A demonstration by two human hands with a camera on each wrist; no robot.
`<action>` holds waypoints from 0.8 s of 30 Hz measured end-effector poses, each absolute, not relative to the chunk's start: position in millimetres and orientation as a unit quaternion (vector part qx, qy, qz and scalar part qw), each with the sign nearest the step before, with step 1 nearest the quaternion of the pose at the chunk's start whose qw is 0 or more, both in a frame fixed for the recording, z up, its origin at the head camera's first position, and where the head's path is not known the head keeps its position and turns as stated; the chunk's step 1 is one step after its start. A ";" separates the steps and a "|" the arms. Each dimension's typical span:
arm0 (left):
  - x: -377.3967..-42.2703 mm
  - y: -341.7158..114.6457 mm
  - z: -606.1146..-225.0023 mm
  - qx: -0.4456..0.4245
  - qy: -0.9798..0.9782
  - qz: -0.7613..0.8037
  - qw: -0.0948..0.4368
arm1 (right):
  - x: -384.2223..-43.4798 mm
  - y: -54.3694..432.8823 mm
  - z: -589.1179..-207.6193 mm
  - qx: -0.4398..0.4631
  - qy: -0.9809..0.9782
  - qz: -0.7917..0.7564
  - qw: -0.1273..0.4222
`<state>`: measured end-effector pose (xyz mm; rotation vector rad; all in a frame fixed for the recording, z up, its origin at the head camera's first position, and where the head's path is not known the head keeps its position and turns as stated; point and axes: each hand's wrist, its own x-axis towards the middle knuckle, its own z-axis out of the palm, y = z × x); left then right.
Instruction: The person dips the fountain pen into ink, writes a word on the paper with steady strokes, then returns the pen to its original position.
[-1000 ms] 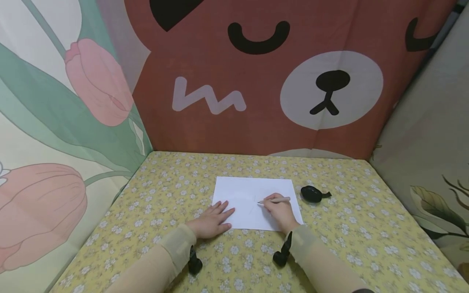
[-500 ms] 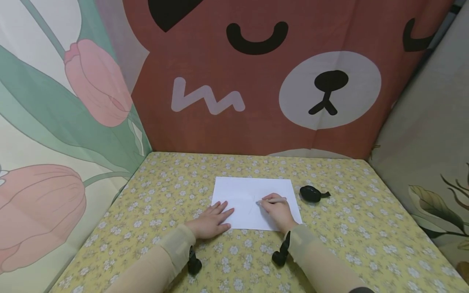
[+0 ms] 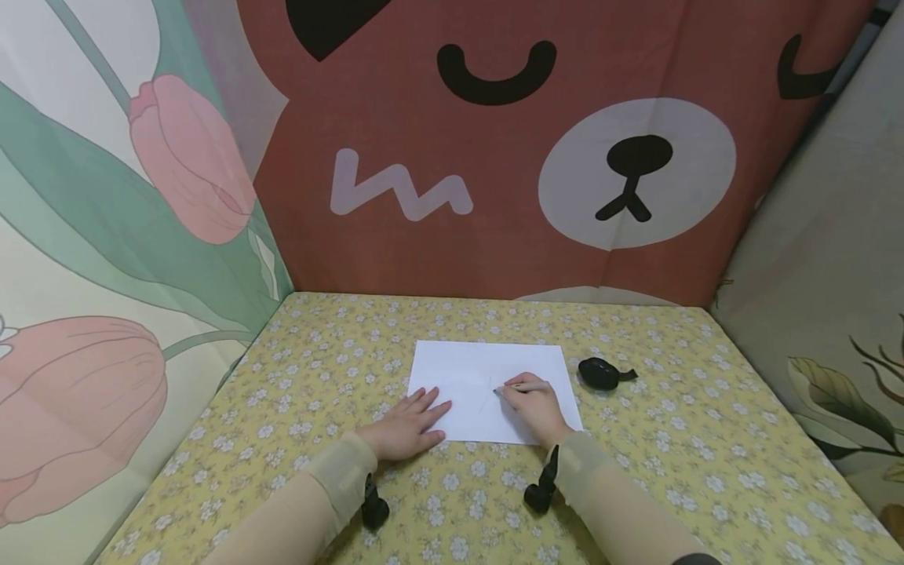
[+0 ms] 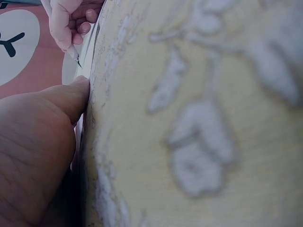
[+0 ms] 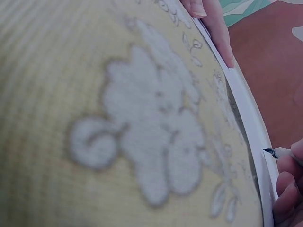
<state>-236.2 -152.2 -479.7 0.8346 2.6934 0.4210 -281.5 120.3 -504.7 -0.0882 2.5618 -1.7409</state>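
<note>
A white sheet of paper [image 3: 459, 369] lies flat on the flowered tablecloth [image 3: 339, 361], with a few faint thin lines near its middle. My left hand [image 3: 405, 426] rests spread at the paper's left lower edge, fingertips on the sheet. Over the right half of the paper, my right hand [image 3: 538, 408] pinches a slim, light-coloured pen [image 3: 531, 386], its dark tip at the faint lines. In the right wrist view the pen tip [image 5: 271, 152] shows just at the paper [image 5: 246, 109]. The left wrist view shows the left thumb [image 4: 71, 97] and the pen beyond it.
A small black oval item with a short tail [image 3: 600, 374] lies right of the paper. A wall hanging with a bear face [image 3: 395, 259] stands behind the table, with printed cloths [image 3: 106, 259] at both sides. Black straps with small cameras [image 3: 540, 497] sit at the wrists.
The right hand has shifted slightly left with the pen, whose upper end has tilted a little. The faint lines look slightly clearer. My left hand stays in place.
</note>
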 end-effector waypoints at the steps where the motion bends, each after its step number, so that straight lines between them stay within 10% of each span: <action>1: -236.0 -152.1 -479.4 0.290 0.935 0.146 0.145 | -281.2 119.9 -504.1 -0.027 0.826 -0.562 0.022; 24: -237.3 -152.4 -481.1 0.285 0.936 0.143 0.148 | -272.6 128.5 -500.8 -0.036 0.837 -0.545 0.029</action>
